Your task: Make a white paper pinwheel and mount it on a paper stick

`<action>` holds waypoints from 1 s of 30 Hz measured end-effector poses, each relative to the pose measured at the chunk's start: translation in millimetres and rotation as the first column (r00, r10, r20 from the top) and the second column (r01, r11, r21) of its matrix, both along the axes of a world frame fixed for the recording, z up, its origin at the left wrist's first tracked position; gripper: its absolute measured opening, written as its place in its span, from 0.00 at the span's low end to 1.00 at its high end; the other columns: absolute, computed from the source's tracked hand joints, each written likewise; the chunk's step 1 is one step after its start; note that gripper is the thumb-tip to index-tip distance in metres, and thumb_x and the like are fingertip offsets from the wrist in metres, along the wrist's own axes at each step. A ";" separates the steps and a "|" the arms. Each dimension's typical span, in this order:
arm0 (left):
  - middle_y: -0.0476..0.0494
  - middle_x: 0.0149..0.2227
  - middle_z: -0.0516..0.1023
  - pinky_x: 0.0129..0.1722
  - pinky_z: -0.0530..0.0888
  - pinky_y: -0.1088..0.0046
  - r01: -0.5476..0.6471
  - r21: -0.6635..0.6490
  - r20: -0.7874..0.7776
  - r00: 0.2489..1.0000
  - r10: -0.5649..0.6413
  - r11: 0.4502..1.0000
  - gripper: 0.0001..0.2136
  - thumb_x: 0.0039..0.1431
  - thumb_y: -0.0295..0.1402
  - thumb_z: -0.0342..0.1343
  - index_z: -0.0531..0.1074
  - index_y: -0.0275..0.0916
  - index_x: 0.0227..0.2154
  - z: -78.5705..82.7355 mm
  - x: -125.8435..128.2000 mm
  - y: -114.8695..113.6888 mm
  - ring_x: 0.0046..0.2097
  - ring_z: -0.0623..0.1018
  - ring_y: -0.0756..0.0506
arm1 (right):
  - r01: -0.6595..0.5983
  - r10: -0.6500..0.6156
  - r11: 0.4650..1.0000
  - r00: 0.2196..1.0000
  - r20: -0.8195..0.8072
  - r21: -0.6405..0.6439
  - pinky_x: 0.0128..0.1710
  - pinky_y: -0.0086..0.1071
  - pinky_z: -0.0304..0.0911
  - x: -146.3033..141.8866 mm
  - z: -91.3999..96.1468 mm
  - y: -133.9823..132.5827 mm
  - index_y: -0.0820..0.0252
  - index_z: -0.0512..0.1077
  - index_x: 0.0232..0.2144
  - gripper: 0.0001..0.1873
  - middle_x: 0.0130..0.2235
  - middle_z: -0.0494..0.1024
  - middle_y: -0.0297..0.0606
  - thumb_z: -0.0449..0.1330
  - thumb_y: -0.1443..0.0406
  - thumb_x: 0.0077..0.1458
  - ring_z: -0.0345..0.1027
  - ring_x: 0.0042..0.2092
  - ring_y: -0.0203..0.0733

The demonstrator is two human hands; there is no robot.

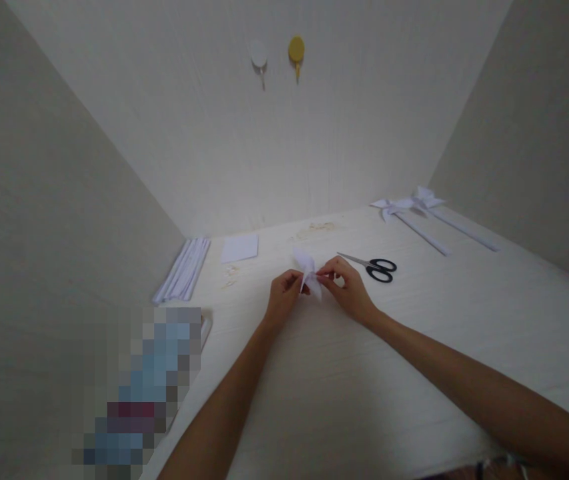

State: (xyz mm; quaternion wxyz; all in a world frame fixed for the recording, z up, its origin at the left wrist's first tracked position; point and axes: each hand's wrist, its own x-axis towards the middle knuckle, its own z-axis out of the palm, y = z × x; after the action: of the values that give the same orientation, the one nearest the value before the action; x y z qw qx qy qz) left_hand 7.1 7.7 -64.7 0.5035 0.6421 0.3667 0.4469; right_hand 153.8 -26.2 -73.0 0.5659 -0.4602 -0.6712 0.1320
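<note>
A small folded piece of white paper point(309, 273) is pinched between both my hands over the middle of the white table point(344, 387). My left hand point(282, 297) grips its left side with curled fingers. My right hand point(346, 287) pinches its right side with thumb and fingertips. The paper's pointed flaps stick up and down between the hands.
Black-handled scissors point(373, 267) lie just right of my right hand. Finished white paper pinwheels on strips point(417, 208) rest at the far right. A stack of white paper strips point(184, 270) and a square sheet point(240, 248) lie at the far left. Two hooks point(277, 55) hang on the wall.
</note>
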 end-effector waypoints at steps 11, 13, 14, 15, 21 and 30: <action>0.51 0.19 0.70 0.26 0.68 0.77 0.074 0.028 -0.076 0.995 -0.071 0.997 0.04 0.44 0.28 0.52 0.69 0.34 0.18 4.0 1.9 -2.9 0.24 0.70 0.52 | -0.021 0.021 1.000 1.000 0.017 -0.015 0.26 0.30 0.55 0.4 -2.2 0.5 0.58 0.67 0.24 0.03 0.26 0.65 0.34 0.56 0.69 0.49 0.60 0.29 0.37; 0.51 0.19 0.70 0.26 0.68 0.77 0.074 0.032 -0.092 0.993 -0.070 0.997 0.05 0.44 0.28 0.52 0.69 0.34 0.18 4.3 1.9 -3.3 0.24 0.70 0.52 | -0.024 0.024 1.000 0.999 0.021 -0.019 0.27 0.30 0.56 0.1 -3.0 1.1 0.58 0.67 0.24 0.04 0.26 0.66 0.34 0.56 0.69 0.49 0.60 0.29 0.37; 0.50 0.19 0.70 0.26 0.68 0.77 0.071 0.031 -0.097 0.993 -0.068 0.997 0.05 0.44 0.27 0.51 0.69 0.34 0.18 4.4 1.8 -3.4 0.24 0.70 0.52 | -0.025 0.026 0.999 0.999 0.023 -0.022 0.27 0.30 0.55 0.1 -3.4 1.4 0.58 0.67 0.24 0.04 0.26 0.66 0.34 0.56 0.69 0.49 0.60 0.29 0.37; 0.50 0.19 0.71 0.27 0.67 0.77 0.070 0.031 -0.102 0.993 -0.067 0.997 0.05 0.44 0.27 0.51 0.69 0.34 0.18 4.5 1.8 -3.5 0.24 0.70 0.52 | -0.027 0.028 0.999 0.999 0.024 -0.025 0.27 0.30 0.55 0.0 -3.7 1.7 0.58 0.67 0.24 0.04 0.26 0.66 0.34 0.56 0.69 0.49 0.60 0.29 0.37; 0.51 0.20 0.70 0.28 0.67 0.76 0.095 0.068 -0.145 0.986 -0.084 0.993 0.04 0.43 0.27 0.50 0.70 0.35 0.19 4.4 0.5 -3.5 0.25 0.70 0.52 | -0.039 0.040 0.998 0.999 0.031 -0.042 0.27 0.30 0.54 -0.4 -4.3 2.2 0.59 0.66 0.23 0.04 0.26 0.65 0.34 0.56 0.70 0.48 0.59 0.29 0.36; 0.51 0.19 0.69 0.28 0.66 0.76 0.070 0.074 -0.159 0.986 -0.057 0.995 0.05 0.44 0.30 0.51 0.68 0.34 0.18 1.7 1.2 -1.8 0.25 0.69 0.51 | -0.044 0.045 0.998 0.998 0.035 -0.048 0.27 0.29 0.54 -1.2 -3.9 3.1 0.59 0.66 0.24 0.04 0.26 0.65 0.33 0.55 0.69 0.49 0.59 0.29 0.35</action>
State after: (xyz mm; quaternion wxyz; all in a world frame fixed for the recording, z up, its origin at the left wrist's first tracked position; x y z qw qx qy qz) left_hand 8.3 5.8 -62.9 0.4612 0.7062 0.3665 0.3928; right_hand 152.6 -23.1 -76.9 0.5397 -0.4607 -0.6880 0.1521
